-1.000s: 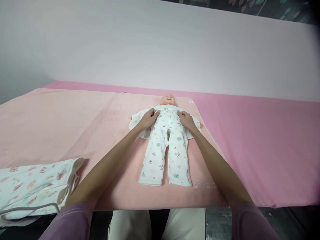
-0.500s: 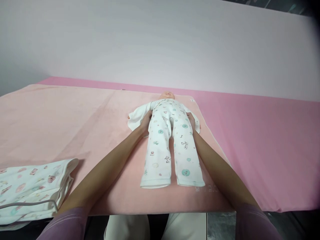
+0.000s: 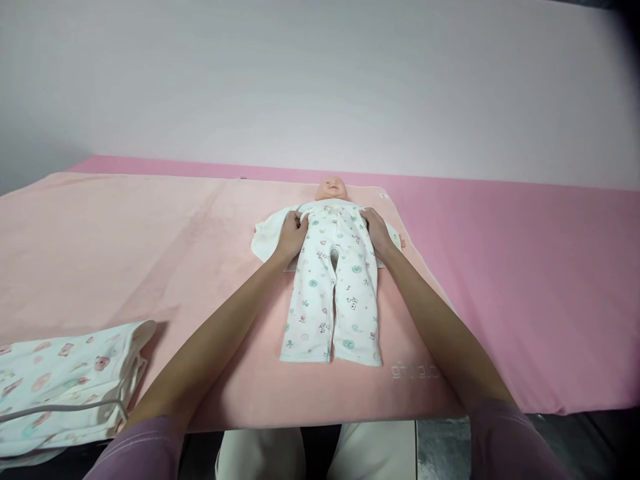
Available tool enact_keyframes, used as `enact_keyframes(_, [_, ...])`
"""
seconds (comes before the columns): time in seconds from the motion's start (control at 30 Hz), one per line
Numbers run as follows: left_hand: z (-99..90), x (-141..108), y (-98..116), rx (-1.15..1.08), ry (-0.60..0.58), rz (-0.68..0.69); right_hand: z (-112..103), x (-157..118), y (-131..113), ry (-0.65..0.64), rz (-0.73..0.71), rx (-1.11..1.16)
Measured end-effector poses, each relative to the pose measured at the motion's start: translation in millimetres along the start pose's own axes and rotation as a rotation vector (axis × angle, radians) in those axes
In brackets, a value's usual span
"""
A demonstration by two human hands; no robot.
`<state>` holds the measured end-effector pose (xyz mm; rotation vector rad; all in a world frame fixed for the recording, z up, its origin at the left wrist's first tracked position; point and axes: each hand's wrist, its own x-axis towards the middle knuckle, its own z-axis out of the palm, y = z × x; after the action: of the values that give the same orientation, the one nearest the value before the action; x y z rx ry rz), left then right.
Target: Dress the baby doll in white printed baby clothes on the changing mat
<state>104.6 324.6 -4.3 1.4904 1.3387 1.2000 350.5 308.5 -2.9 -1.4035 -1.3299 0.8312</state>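
A pair of white printed baby trousers (image 3: 313,293) is spread over a baby doll (image 3: 331,189), legs toward me. My left hand (image 3: 293,235) is closed on the left side of the waistband, its thumb and fingers curled in the cloth. On the other side, my right hand (image 3: 376,230) pinches the waistband's right edge. The doll lies on its back with its head at the far end, wearing a white long-sleeved top (image 3: 267,239) whose sleeves stick out on both sides. The trousers cover the doll's lower body.
A peach blanket (image 3: 125,247) lies over a pink sheet (image 3: 525,287) on the table. Folded printed cloth (image 3: 65,380) sits at the near left, a grey cord (image 3: 55,407) across it. A pale wall (image 3: 320,87) rises behind the table.
Both hands have drawn the trousers' waistband slightly toward me, and more of the doll's head shows. The trouser legs have shifted left and closer together.
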Motion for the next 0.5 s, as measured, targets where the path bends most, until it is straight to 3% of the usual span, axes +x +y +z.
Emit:
enact_keyframes(0.13, [-9.5, -16.3, 6.2, 0.239, -0.023, 0.188, -0.5, -12.1, -10.0, 0.159, -0.116, -0.255])
enact_keyframes(0.23, [-27.1, -42.4, 10.2, 0.386, -0.091, 0.401, -16.4, -44.1, -9.0, 0.201, -0.298, -0.429])
enact_keyframes(0.33, [-49.4, -72.3, 8.4, 0.592, -0.184, 0.531, -37.9, -86.2, 0.2, 0.044, -0.414, -0.544])
enact_keyframes(0.43, [-67.4, -95.4, -0.3, 0.687, -0.309, 0.486, -54.0, -115.7, 11.2, -0.222, -0.444, -0.562])
enact_keyframes(0.5, [-73.9, -103.9, -6.0, 0.688, -0.364, 0.436, -59.8, -122.3, 15.9, -0.311, -0.459, -0.548])
